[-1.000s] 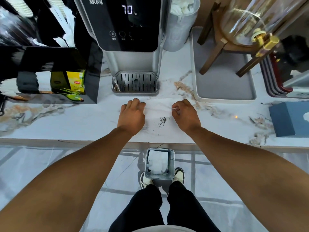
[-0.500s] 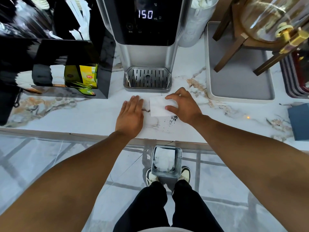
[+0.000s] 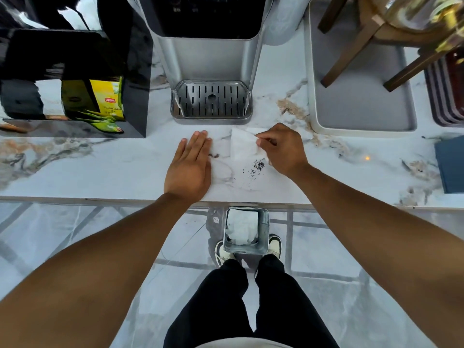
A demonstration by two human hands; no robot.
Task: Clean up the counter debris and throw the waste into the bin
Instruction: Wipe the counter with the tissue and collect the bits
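My right hand pinches a white tissue just behind the dark debris on the surface. My left hand lies flat and spread, left of the debris.

Bare table lies open left of the water dispenser's drip tray; a black box and grey tray flank it.

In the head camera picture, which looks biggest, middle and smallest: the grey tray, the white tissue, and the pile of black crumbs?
1. Grey tray, clearly the biggest.
2. White tissue, pinched in the right hand; part of it is hidden, yet it looks far smaller than the tray.
3. Black crumbs, the smallest patch.
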